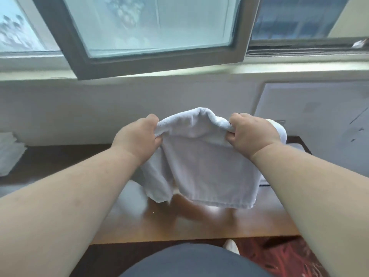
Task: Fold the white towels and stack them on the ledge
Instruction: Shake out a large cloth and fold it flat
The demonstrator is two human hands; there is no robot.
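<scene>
Aloft above a brown wooden surface (199, 226), a white towel (201, 168) hangs between both hands: the left hand (137, 136) and the right hand (253, 134) each pinch its upper edge with curled fingers. More white towels lie stacked (10, 150) at far left, below an open window (157, 33).

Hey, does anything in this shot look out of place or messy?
Nothing serious. The white towel held up by the left hand and right hand hangs unevenly, its bottom edge ragged. A tiny pale speck sits on the wooden table. The window sash stands open.
</scene>
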